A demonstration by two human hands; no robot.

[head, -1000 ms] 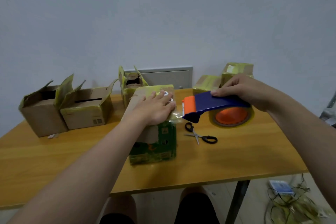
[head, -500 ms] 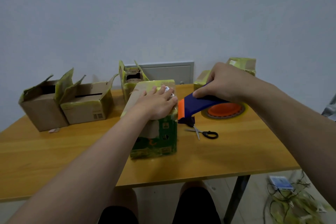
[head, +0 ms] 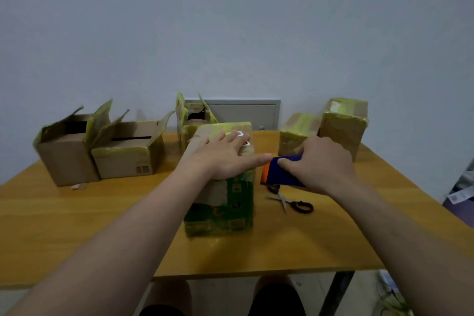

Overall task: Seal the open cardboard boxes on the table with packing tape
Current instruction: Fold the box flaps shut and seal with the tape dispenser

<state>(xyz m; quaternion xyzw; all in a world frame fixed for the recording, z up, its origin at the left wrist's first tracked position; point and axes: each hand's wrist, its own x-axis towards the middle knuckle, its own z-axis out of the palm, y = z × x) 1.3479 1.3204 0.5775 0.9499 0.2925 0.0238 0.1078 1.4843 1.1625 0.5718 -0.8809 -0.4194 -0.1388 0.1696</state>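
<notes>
The left hand [head: 225,159] lies flat, fingers spread, on the green-printed box [head: 220,202] mid-counter [head: 77,226]; its white label is unreadable. The right hand [head: 320,164] grips the blue-and-orange tape dispenser [head: 277,170] beside the box's upper right edge.

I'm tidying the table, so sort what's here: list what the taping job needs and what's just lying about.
In use: green box, tape gun, left hand, right hand, open boxes.
Lying about: scissors, sealed boxes, paper scrap.
</notes>
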